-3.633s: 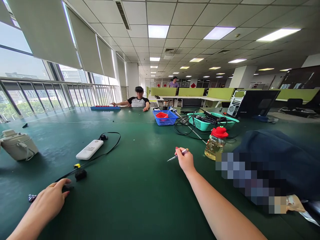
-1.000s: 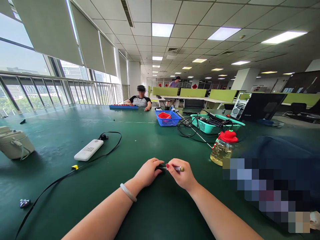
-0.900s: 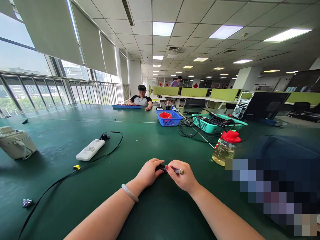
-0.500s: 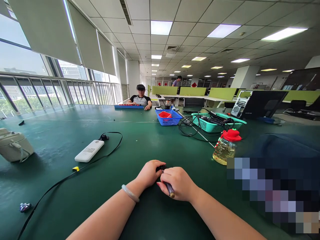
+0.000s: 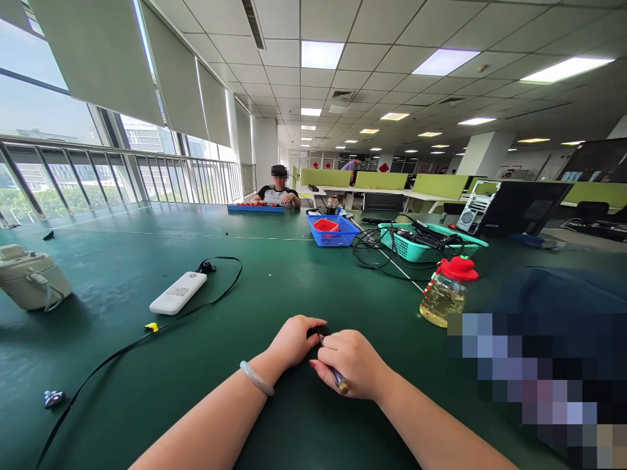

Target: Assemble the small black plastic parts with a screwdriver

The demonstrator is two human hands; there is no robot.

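My left hand (image 5: 294, 341) rests on the green table (image 5: 255, 287) with its fingers curled over a small black object (image 5: 313, 332), mostly hidden. A pale bangle sits on that wrist. My right hand (image 5: 353, 363) is closed around a slim screwdriver (image 5: 334, 373); its tip points at the black object between the two hands. The hands touch each other near the middle of the table's near side.
A white power strip (image 5: 177, 292) with a black cable (image 5: 122, 352) lies to the left, a beige bag (image 5: 30, 281) further left. A jar with a red lid (image 5: 445, 292), a blue basket (image 5: 331, 231) and a teal basket (image 5: 421, 240) stand at right. A person (image 5: 278, 189) sits far across.
My left hand came from the cable's end at left to meet the right hand at centre. The right hand turned the screwdriver from lying sideways to pointing tip-down at the black object.
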